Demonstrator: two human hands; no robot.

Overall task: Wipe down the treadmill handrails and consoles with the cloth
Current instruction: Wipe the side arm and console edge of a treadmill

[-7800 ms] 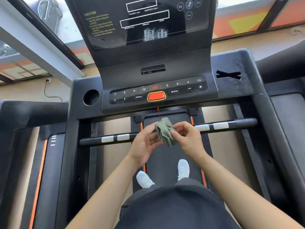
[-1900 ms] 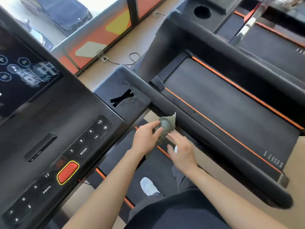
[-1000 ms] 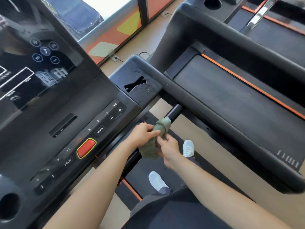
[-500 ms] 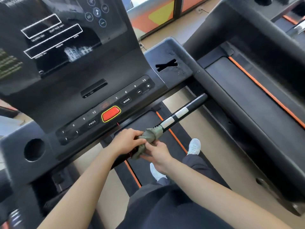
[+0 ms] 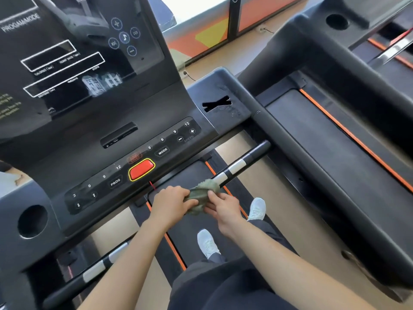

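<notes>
A crumpled green cloth is wrapped around the black front handrail bar, near its middle. My left hand grips the cloth's left side, and my right hand pinches its right side from below. The bar carries silver sensor bands and runs diagonally from lower left to upper right. Above it sits the console with an orange stop button and a dark glossy display. The right side handrail is a thick black padded arm.
Cup-holder holes sit at the console's left and an X-shaped slot at its right. A neighbouring treadmill belt with orange stripes lies to the right. My white shoes stand on the belt below. A window wall is beyond.
Both hands have slid the cloth leftward along the front bar, from its right end toward the middle. My view has swung back left toward the console.
</notes>
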